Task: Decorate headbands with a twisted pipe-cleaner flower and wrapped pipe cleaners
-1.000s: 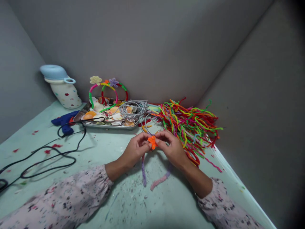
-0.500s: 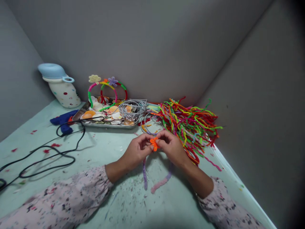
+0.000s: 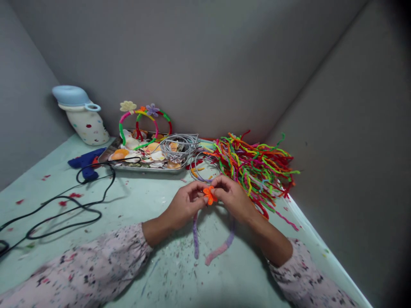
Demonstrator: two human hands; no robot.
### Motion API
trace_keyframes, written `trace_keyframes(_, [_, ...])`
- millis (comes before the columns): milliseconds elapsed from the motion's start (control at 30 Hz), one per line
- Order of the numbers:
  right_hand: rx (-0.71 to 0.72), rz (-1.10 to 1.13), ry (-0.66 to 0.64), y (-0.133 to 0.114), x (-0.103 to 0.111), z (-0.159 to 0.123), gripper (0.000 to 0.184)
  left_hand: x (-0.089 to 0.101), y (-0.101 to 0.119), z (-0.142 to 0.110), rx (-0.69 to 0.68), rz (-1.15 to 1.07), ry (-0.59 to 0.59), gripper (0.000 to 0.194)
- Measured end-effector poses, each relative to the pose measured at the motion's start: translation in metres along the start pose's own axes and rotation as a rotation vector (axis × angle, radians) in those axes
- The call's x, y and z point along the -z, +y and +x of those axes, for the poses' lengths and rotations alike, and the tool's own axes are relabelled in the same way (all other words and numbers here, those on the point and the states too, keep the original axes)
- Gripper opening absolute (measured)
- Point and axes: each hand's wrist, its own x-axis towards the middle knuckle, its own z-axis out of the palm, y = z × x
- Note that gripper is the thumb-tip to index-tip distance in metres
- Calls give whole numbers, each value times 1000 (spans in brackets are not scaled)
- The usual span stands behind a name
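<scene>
Between my two hands, a small orange pipe-cleaner flower (image 3: pixel 209 195) is pinched by its petals. My left hand (image 3: pixel 189 201) is closed, thumb and forefinger on the flower's left side. From the right, my right hand (image 3: pixel 231 199) pinches it with thumb and forefinger. Below my hands hang the two ends of a headband (image 3: pixel 221 249) wrapped in purple and pink pipe cleaner; its upper part is hidden behind my hands, so I cannot tell how it meets the flower.
A metal tray (image 3: pixel 150 170) of shells holds coiled grey wire (image 3: pixel 180 145) and two flowered headbands (image 3: pixel 156 124). Right of it lies a heap of pipe cleaners (image 3: pixel 257 164). A blue glue gun (image 3: pixel 86 162) with a black cord (image 3: pixel 80 207) and a bottle (image 3: pixel 83 117) stand left.
The flower has turned slightly and shows more of its petals. The headband's ends have shifted a little down. Both hands keep their pinch.
</scene>
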Motion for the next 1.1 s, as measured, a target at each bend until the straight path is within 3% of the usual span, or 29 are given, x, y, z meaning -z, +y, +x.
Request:
trace_keyframes(167, [-69,-12,-109,0,16,5,23,5,-4,4,51,-133,70,26])
trace_keyframes(300, [-186,57,-192,2,25,8,21,7,-5,9,94,-306,141,23])
trace_keyframes(467, [-149,53,-149,0,29,10,15,6,-2,11,168,-428,152,24])
trace_keyframes(733, [-131,-43,-93,-8,22,7,16,5,-4,9,136,-244,87,27])
trace_keyframes(933, [-12,-127,-88,-6,17,4,15,4,-7,9,126,-199,130,25])
trace_keyframes(1100, [-50,-55,-114,-6,19,4,19,4,-4,10,139,-223,171,23])
